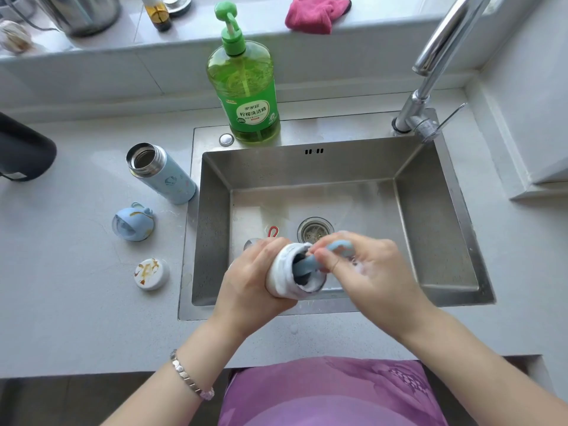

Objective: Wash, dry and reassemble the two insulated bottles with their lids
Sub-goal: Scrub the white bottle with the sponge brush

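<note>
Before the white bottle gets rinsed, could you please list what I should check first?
1. Grip on the white bottle over the sink: ok, the left hand grips it.
2. Bottle mouth free: not ok, the right hand pinches the blue-grey scrubber, whose end sits inside.
3. Water from the tap: not ok, no stream shows.
4. Lids clean: not ok, the white lid and blue lid on the counter show brown stains.
5. Wash of the blue bottle: cannot tell; it stands open beside the sink.
6. Drying cloth at hand: ok, a pink cloth lies on the ledge.
</note>
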The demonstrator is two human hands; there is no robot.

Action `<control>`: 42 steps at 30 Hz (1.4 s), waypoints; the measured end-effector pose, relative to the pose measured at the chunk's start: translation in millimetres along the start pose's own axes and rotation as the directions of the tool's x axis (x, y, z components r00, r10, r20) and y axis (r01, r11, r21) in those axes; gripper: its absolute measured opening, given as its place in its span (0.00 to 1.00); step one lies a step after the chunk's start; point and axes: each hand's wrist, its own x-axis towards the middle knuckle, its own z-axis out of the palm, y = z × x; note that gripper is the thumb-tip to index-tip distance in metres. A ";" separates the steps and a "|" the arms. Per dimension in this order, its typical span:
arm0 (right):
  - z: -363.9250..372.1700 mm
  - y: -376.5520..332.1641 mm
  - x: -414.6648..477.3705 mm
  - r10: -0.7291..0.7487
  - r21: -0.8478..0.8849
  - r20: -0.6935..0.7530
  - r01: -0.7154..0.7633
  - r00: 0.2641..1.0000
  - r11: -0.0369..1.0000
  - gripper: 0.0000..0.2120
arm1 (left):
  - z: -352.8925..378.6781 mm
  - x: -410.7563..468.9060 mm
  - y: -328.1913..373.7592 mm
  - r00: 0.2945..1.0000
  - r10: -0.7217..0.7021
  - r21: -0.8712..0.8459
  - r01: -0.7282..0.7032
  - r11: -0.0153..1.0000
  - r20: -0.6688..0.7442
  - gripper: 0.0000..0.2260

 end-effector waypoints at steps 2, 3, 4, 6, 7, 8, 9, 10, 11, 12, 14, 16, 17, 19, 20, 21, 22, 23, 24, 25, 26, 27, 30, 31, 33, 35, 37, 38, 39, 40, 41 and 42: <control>-0.9 0.9 -3.6 -0.049 -0.080 0.014 0.050 0.999 0.996 0.09 | 2.2 -4.3 0.6 0.998 -0.064 -0.050 0.063 0.997 -0.022 0.24; -5.5 -2.3 -5.8 -0.100 -0.102 0.008 0.100 0.995 0.990 0.11 | 2.5 -6.8 -1.0 0.994 -0.099 -0.064 0.097 0.993 -0.036 0.25; -10.8 -7.4 -7.6 -0.153 -0.122 -0.008 0.151 0.988 0.981 0.12 | 1.4 -7.3 -2.2 0.989 -0.139 -0.068 0.135 0.988 -0.054 0.25; -13.5 -12.2 -9.1 -0.212 -0.147 -0.049 0.203 0.976 0.968 0.12 | -1.2 -2.7 -1.3 0.979 -0.184 -0.052 0.180 0.982 -0.087 0.26; -9.0 -10.9 -9.1 -0.209 -0.161 -0.058 0.198 0.976 0.967 0.12 | -1.9 0.9 2.2 0.983 -0.161 -0.041 0.158 0.987 -0.088 0.25; -1.9 -8.2 -8.6 -0.187 -0.177 -0.052 0.176 0.981 0.968 0.12 | -1.3 3.7 5.9 0.991 -0.109 -0.024 0.107 0.994 -0.080 0.24; 5.1 -5.4 -8.2 -0.159 -0.186 -0.035 0.150 0.987 0.971 0.13 | 0.3 4.7 9.5 0.996 -0.059 -0.014 0.058 0.998 -0.066 0.23; 8.4 -4.1 -7.9 -0.145 -0.180 -0.022 0.139 0.989 0.974 0.14 | 1.7 4.2 11.5 0.998 -0.042 -0.019 0.041 0.999 -0.047 0.23; 5.8 -4.3 -6.6 -0.150 -0.165 -0.021 0.145 0.988 0.976 0.14 | 2.1 2.9 11.1 0.997 -0.065 -0.034 0.064 0.997 -0.035 0.24; -0.8 -4.7 -5.0 -0.162 -0.154 -0.042 0.153 0.986 0.976 0.14 | 1.8 1.0 7.6 0.992 -0.117 -0.041 0.115 0.992 -0.041 0.25; -14.7 -6.1 -3.5 -0.166 -0.137 -0.118 0.150 0.979 0.979 0.11 | -0.1 -1.7 -0.2 0.974 -0.214 -0.033 0.213 0.977 -0.073 0.27; -11.2 -1.7 -3.6 -0.147 -0.138 -0.128 0.129 0.981 0.982 0.09 | -1.9 -0.3 0.9 0.983 -0.172 0.000 0.173 0.985 -0.062 0.26; -3.9 1.9 -4.6 -0.136 -0.168 -0.113 0.116 0.984 0.979 0.09 | -1.5 1.8 4.3 0.994 -0.105 0.022 0.106 0.994 -0.038 0.26; 6.3 3.4 -7.8 -0.148 -0.203 -0.097 0.126 0.984 0.971 0.13 | -0.6 3.2 12.6 1.000 -0.025 0.034 0.024 0.999 0.015 0.27; 2.0 -0.3 -7.9 -0.177 -0.196 -0.112 0.153 0.978 0.969 0.13 | -1.3 2.8 14.5 0.999 -0.041 0.023 0.041 0.999 0.020 0.27; -6.4 -4.9 -7.0 -0.226 -0.199 -0.150 0.194 0.963 0.960 0.12 | -2.8 2.5 13.7 0.997 -0.082 0.016 0.082 0.997 0.006 0.26; -15.5 -9.5 -6.5 -0.282 -0.222 -0.198 0.237 0.939 0.946 0.11 | -4.9 2.3 10.9 0.991 -0.133 0.018 0.134 0.991 -0.013 0.26; -22.6 -12.7 -6.7 -0.333 -0.250 -0.239 0.274 0.912 0.929 0.09 | -7.4 2.2 8.6 0.982 -0.189 0.025 0.190 0.981 -0.029 0.26; -25.0 -12.7 -7.4 -0.366 -0.270 -0.260 0.297 0.894 0.916 0.09 | -9.8 2.5 6.6 0.972 -0.232 0.030 0.234 0.972 -0.039 0.27; -22.7 -10.0 -8.1 -0.375 -0.274 -0.258 0.305 0.890 0.912 0.09 | -11.6 3.1 6.1 0.969 -0.243 0.030 0.244 0.969 -0.040 0.27; -17.1 -5.9 -8.5 -0.369 -0.272 -0.234 0.303 0.900 0.913 0.09 | -12.6 4.5 7.9 0.977 -0.211 0.027 0.212 0.977 -0.026 0.27; -9.6 -2.0 -9.0 -0.361 -0.274 -0.198 0.302 0.911 0.913 0.10 | -12.0 5.6 11.0 0.989 -0.146 0.022 0.146 0.989 -0.001 0.27; -3.1 -4.7 -10.2 -0.398 -0.285 -0.135 0.349 0.907 0.893 0.09 | -7.5 1.6 15.4 0.999 -0.032 -0.048 0.032 0.998 0.014 0.26; -7.4 -12.0 -9.0 -0.404 -0.264 -0.156 0.356 0.901 0.896 0.07 | -7.3 0.6 12.9 0.996 -0.084 -0.091 0.082 0.992 -0.014 0.26; -17.0 -28.6 -8.4 -0.341 -0.156 -0.270 0.308 0.901 0.938 0.03 | -8.5 -1.3 5.6 0.968 -0.238 -0.181 0.221 0.958 -0.076 0.26; -18.0 -36.3 -6.7 -0.107 0.124 -0.420 0.174 0.901 0.977 0.05 | -8.2 -3.2 -0.3 0.939 -0.323 -0.239 0.289 0.927 -0.119 0.27; -5.7 -34.8 -6.7 0.130 0.361 -0.442 0.044 0.888 0.931 0.08 | -4.9 -1.1 0.4 0.925 -0.348 -0.243 0.306 0.920 -0.152 0.27; 5.3 -33.7 -8.7 0.182 0.390 -0.398 -0.014 0.899 0.921 0.08 | -3.3 0.3 3.1 0.929 -0.336 -0.231 0.296 0.927 -0.155 0.27; 15.9 -32.9 -11.8 0.187 0.375 -0.327 -0.055 0.926 0.925 0.08 | -1.3 1.0 5.2 0.942 -0.303 -0.205 0.271 0.940 -0.143 0.26; 22.6 -31.8 -14.1 0.190 0.349 -0.255 -0.093 0.948 0.933 0.07 | 0.2 0.4 6.6 0.958 -0.262 -0.174 0.239 0.955 -0.120 0.26; 22.8 -31.7 -14.1 0.211 0.338 -0.206 -0.133 0.955 0.932 0.08 | 1.5 -1.7 6.0 0.970 -0.221 -0.142 0.207 0.968 -0.098 0.26; 16.8 -33.1 -11.8 0.242 0.353 -0.195 -0.162 0.950 0.921 0.09 | 1.7 -5.0 4.5 0.978 -0.189 -0.114 0.179 0.977 -0.084 0.26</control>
